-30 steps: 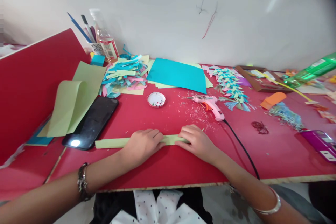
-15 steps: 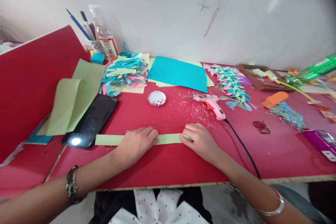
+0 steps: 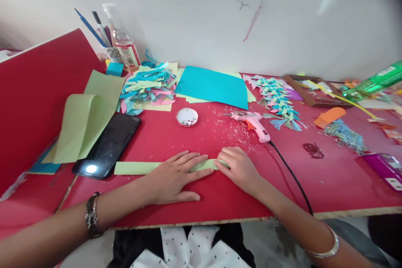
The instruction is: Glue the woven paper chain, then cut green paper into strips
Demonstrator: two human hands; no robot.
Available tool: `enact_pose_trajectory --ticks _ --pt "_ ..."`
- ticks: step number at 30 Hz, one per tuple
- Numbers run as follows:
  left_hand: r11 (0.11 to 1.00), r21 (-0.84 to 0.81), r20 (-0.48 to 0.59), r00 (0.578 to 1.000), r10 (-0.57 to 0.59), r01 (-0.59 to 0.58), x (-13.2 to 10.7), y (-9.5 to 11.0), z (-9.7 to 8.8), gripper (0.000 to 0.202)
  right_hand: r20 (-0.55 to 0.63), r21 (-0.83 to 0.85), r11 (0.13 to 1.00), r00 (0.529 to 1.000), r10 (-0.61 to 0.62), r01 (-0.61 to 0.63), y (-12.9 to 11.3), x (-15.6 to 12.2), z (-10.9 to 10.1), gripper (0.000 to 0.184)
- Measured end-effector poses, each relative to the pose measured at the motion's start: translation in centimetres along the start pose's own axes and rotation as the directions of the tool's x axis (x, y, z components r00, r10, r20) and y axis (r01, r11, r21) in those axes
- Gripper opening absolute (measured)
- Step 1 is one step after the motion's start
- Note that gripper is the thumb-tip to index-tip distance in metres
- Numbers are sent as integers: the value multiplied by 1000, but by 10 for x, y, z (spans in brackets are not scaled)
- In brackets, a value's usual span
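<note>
A pale green paper strip lies lengthwise across the red tabletop. Flat across its middle rests my left hand, fingers stretched out and spread, thumb on the bare table. My right hand is curled over the strip's right end, with thumb and fingers pinched on the paper; the very tip of the strip is hidden under it. Beyond my right hand lies a pink glue gun on its side. A small white lid with tiny bits in it sits beyond my left hand.
A phone with its light on lies left, beside a curled green sheet. Behind are a paper-strip pile, a blue sheet, a bottle and woven paper strips. The glue gun's cord runs over the front edge.
My left hand has slid right along the strip, toward my right hand, and its fingers have opened out flat. My right hand keeps its place on the strip's end.
</note>
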State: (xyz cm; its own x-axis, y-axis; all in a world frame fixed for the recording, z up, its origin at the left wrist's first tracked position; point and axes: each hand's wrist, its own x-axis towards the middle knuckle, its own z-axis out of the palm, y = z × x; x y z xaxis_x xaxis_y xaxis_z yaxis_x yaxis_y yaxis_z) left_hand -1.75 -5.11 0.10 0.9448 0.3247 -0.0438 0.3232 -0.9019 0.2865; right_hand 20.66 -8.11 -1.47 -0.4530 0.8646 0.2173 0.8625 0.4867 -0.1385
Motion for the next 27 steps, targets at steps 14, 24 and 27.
enact_pose_trajectory --ticks 14,24,27 --pt "998 -59 -7 999 -32 31 -1 2 -1 61 24 -32 999 999 37 -37 -4 0 -5 26" --pt "997 -75 2 1000 -7 7 -6 -1 -2 63 32 36 998 998 56 -57 1 -4 -4 27" --pt "997 -73 10 1000 1 -1 -8 -2 -4 64 64 72 993 994 90 -94 9 -12 -8 27"
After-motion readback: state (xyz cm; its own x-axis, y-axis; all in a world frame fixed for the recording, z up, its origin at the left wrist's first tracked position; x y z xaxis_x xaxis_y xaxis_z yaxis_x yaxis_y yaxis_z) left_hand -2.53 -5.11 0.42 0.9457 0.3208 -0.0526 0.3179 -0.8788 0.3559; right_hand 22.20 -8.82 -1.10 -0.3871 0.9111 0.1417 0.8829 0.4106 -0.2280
